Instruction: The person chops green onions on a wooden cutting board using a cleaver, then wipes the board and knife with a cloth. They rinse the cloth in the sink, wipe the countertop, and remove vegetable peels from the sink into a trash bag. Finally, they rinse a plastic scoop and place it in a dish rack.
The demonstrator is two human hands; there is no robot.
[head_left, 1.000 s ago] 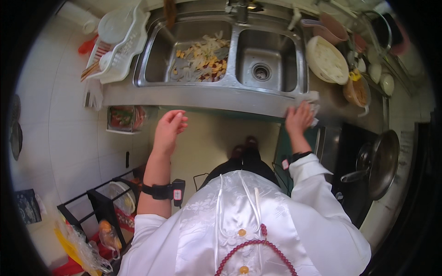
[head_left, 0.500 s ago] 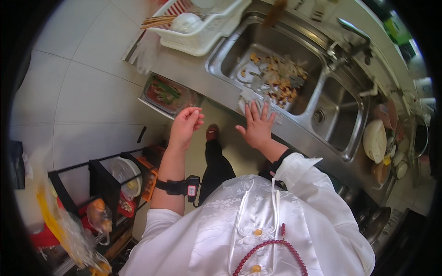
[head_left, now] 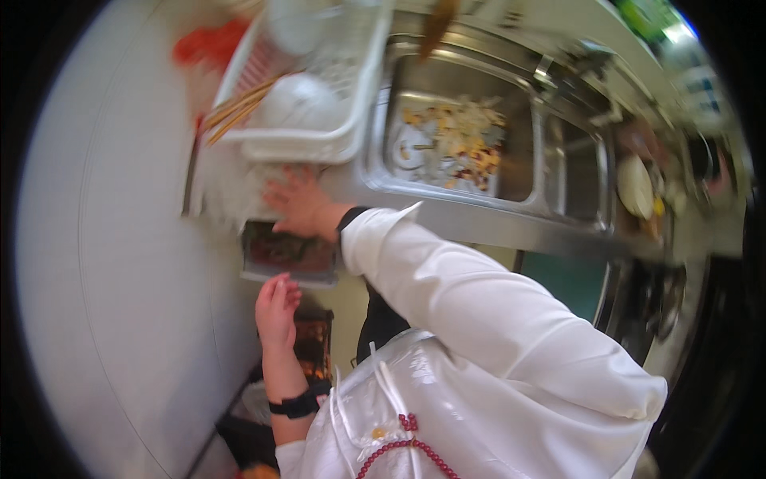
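Note:
My right hand [head_left: 302, 201] is stretched across to the counter's left end, just in front of the white dish basket [head_left: 263, 148]. Its fingers are spread flat and smeared by motion. Whether a cloth lies beneath the palm cannot be made out. A thin clear plastic bag [head_left: 229, 190] lies beside the fingertips at the counter's end. My left hand [head_left: 276, 310] hovers in front of a drawer-like tray [head_left: 307, 277] with red and green contents. The left fingers curl loosely toward the thumb, with nothing seen in them.
Food scraps and peelings [head_left: 459, 140] lie in the larger sink basin [head_left: 523, 172]. Wooden chopsticks [head_left: 239, 110] and a white bowl [head_left: 302, 102] sit in the basket. A red bag [head_left: 211, 44] is behind it. Dishes [head_left: 636, 188] stand at the right.
My right hand has slid left along the counter, from the sink's front edge to the basket. The white cloth formerly under it no longer shows there. The view has swung left.

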